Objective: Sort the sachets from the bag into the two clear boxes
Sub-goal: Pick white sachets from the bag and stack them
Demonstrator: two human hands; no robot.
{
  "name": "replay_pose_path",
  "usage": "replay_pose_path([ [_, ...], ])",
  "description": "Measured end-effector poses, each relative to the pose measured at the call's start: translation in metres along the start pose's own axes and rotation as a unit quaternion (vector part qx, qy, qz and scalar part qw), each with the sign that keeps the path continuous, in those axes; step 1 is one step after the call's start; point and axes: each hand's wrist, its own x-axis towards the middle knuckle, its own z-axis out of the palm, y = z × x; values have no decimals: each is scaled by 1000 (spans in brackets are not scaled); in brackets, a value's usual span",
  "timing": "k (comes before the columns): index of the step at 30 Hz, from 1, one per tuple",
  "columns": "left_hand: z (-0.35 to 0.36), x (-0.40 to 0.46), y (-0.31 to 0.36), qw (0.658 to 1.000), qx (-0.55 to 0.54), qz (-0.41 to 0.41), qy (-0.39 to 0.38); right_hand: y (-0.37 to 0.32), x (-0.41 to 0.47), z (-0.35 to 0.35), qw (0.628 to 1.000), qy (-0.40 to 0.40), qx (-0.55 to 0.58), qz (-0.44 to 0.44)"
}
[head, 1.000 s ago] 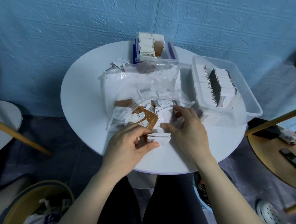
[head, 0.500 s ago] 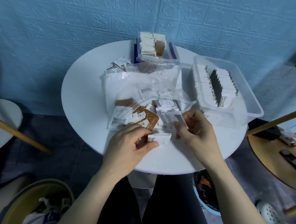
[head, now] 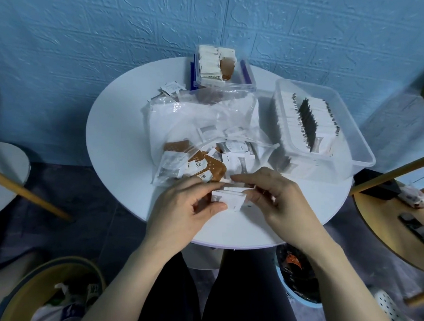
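I see dark characters printed on the brown-and-white sachets (head: 200, 170) in the bag (head: 198, 124), too blurred for me to read. Small print marks a white sachet (head: 235, 159), also illegible.

You could not read the print on the white sachets (head: 228, 199) pinched between your left hand (head: 190, 209) and right hand (head: 281, 200); it was too small. Your right fingers (head: 258, 196) hid their far end. The crumpled clear bag (head: 203, 124) blurred the loose sachets inside it and covered the front wall of the small clear box (head: 246, 85) at the table's far edge.
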Motion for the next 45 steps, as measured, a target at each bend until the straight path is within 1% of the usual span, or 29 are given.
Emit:
replay_pose_path([
  [2,0,0,0,1000,1,-1,1,-1,2,3,996,-2,86,19],
  [3,0,0,0,1000,3,-1,0,-1,5,4,992,11,125,33],
  [4,0,0,0,1000,3,-2,0,1,8,4,989,33,140,44],
  [5,-1,0,0,1000,2,-5,2,3,13,4,990,57,120,47],
  [7,-1,0,0,1000,-2,-6,4,10,23,2,996,80,-3,30],
  [9,-1,-1,1,1000,-7,-5,3,13,33,1,991,51,-122,8],
  [10,-1,-1,1,1000,-10,-6,3,14,37,1,988,21,-151,-1],
  [12,-1,-1,0,1000,-12,-8,2,14,43,3,983,-30,-179,-19],
  [14,-1,-1,0,1000,-12,-6,4,14,47,4,980,-36,-194,-30],
  [20,0,0,0,1000,-15,0,16,10,46,0,976,58,-205,-53],
  [22,1,0,-1,1000,-14,3,15,12,42,-4,978,93,-179,-61],
  [24,1,-1,-2,1000,-13,5,16,15,35,-9,984,130,-115,-47],
  [25,1,-1,-2,1000,-14,6,18,16,31,-10,986,149,-66,-28],
  [27,2,-1,-3,1000,-13,8,22,17,20,-11,981,177,71,28],
  [29,2,-1,-4,1000,-12,10,22,16,8,-6,962,168,206,64],
  [30,2,-1,-4,1000,-13,10,22,15,2,-2,955,150,246,76],
  [33,2,-2,-6,1000,-20,4,18,15,-10,11,940,95,305,118],
  [35,2,-2,-6,1000,-24,0,14,14,-15,15,948,76,278,134],
  [38,2,-2,-7,1000,-28,-11,8,14,-18,16,979,77,130,139],
  [40,2,-3,-7,999,-27,-18,5,12,-16,16,988,74,44,128],
  [42,2,-2,-7,999,-29,-27,4,9,-13,16,992,60,6,112],
  [45,1,-3,-8,999,-32,-34,6,8,-7,12,996,10,-33,84],
])
